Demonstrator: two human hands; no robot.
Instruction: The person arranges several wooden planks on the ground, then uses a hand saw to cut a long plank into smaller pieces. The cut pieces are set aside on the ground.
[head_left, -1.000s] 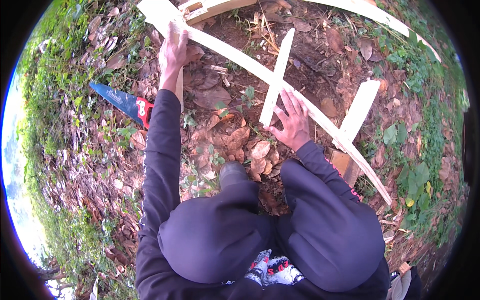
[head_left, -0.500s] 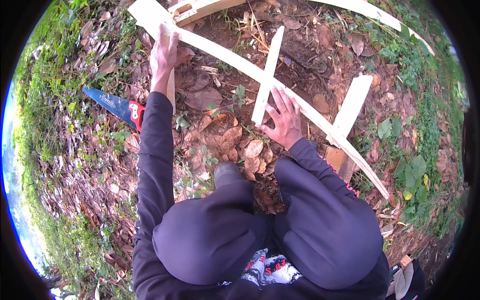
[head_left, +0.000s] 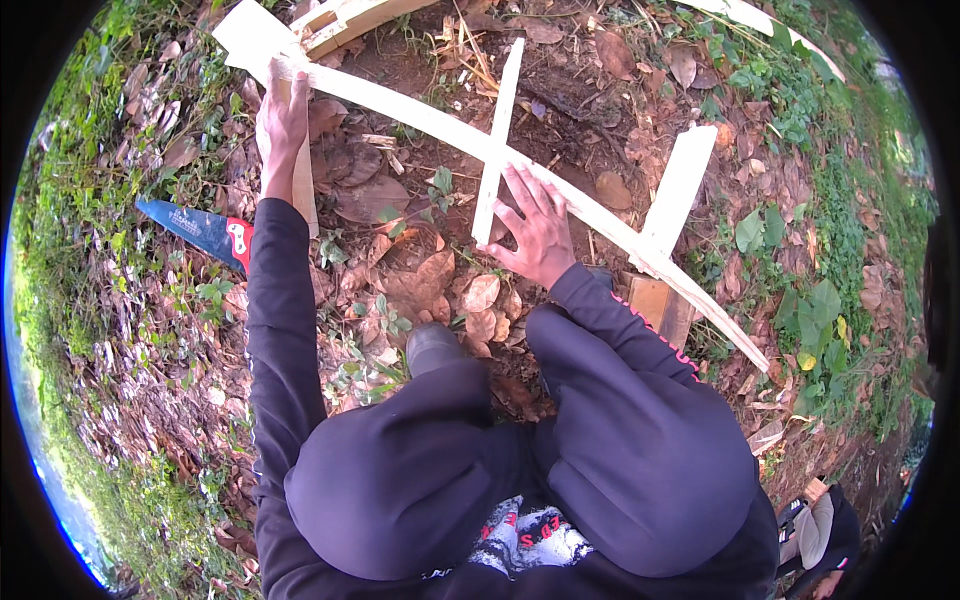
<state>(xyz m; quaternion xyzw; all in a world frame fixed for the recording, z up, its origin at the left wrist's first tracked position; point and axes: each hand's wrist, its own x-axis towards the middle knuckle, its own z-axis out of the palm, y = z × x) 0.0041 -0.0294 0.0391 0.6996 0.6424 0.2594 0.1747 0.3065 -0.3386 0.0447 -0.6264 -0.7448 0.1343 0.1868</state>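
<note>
A long pale wooden strip (head_left: 405, 108) slants from upper left to lower right in front of me, lying across several shorter wood pieces. My left hand (head_left: 283, 125) grips its upper-left end, beside a broad pale board (head_left: 252, 35); a narrower wood piece (head_left: 305, 195) shows beneath that wrist. On the strip's middle rests my right hand (head_left: 540, 225), open with fingers spread. Its thumb side is near the lower end of a thin crosspiece (head_left: 500, 125). Farther right, a wider crosspiece (head_left: 682, 185) meets the strip.
A handsaw (head_left: 195, 228) with a blue blade and red handle lies left of my left forearm. Under the strip's right part sits a wooden block (head_left: 655, 300). More timber (head_left: 360, 22) lies at the far side. Dry leaves and green plants cover the ground.
The whole view has shifted, so the scene sits farther left and slightly higher. Both hands keep their places on the strip, and the right fingers look a little more spread.
</note>
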